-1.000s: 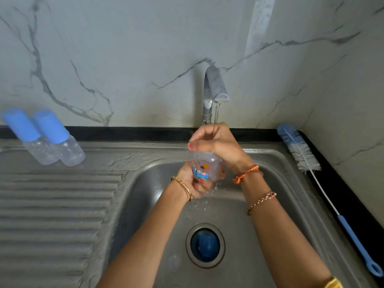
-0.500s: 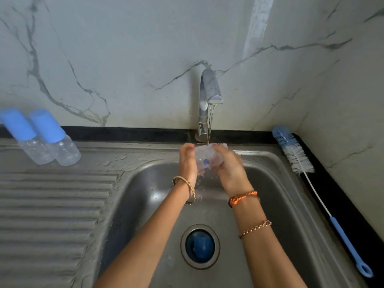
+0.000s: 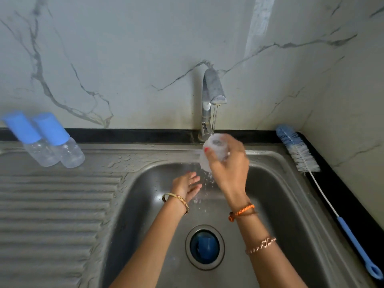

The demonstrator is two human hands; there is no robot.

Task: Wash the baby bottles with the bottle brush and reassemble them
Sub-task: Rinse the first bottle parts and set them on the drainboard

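Rinsing is the step in hand: the right hand (image 3: pixel 228 169) grips the bottle (image 3: pixel 215 150) under the tap (image 3: pixel 212 94), while the left hand (image 3: pixel 187 185), open and empty, waits below it. Next probably comes the brush (image 3: pixel 299 154), lying off to the right hand's right.

Sink basin (image 3: pixel 280 204) centre, drainboard (image 3: pixel 52 215) at 9 o'clock. Tap (image 3: pixel 211 96) at 12, on the back rim against the wall. Bottle (image 3: pixel 214 150) in right hand (image 3: pixel 230 169) directly under the spout; left hand (image 3: pixel 187 183) below it toward 8, apart from it, over the basin. Drain (image 3: pixel 204 248) at 6 with a cap (image 3: pixel 206 246) in it. Two capped bottles (image 3: pixel 47 140) at 10, side by side touching, on the sink's back ledge. Bottle brush (image 3: pixel 311 179) on the counter edge at 3, bristle end toward the wall.
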